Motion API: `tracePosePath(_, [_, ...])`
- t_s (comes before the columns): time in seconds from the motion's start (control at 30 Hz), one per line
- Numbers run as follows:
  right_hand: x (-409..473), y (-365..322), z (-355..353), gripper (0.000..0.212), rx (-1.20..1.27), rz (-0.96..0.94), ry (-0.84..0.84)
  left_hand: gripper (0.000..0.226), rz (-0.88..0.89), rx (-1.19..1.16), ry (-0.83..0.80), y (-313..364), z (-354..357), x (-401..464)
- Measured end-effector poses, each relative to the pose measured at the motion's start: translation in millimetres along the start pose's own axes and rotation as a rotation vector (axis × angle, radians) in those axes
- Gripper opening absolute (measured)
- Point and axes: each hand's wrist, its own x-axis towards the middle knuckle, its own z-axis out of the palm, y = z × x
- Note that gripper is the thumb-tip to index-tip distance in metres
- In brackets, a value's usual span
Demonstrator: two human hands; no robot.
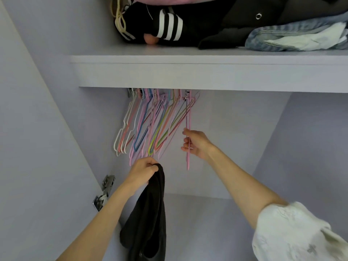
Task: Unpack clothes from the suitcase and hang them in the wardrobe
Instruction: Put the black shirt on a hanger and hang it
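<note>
A black garment (148, 213) of thick, soft cloth hangs limp in long folds inside the pale lilac wardrobe (235, 147), bunched at its top end in the left hand (143, 171). A pink wire hanger (188, 129) hangs edge-on from under the shelf (207, 72), just right of a bunch of coloured hangers (150, 125), with the right hand (195, 144) gripping its lower part.

open room right of the bunched hangers (148, 127), back to the bare rear wall (235, 144). blocked above by the shelf (188, 72), packed with folded clothes (216, 25). crowded left of the bunched hangers, close to the side wall, door hinge (104, 191) below. open downward beneath them.
</note>
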Motion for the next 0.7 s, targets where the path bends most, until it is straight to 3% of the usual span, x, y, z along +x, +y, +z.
tracePosePath(0.2, [2, -7, -16, 0.023, 0.070, -0.161, 0.175, 0.018, 0.004, -0.072, -0.011, 4, -5, 5])
tracePosePath(0.7, [5, -19, -54, 0.025, -0.007, -0.260, 0.368, 0.019, 0.055, -0.065, -0.038, 28, 27, -6])
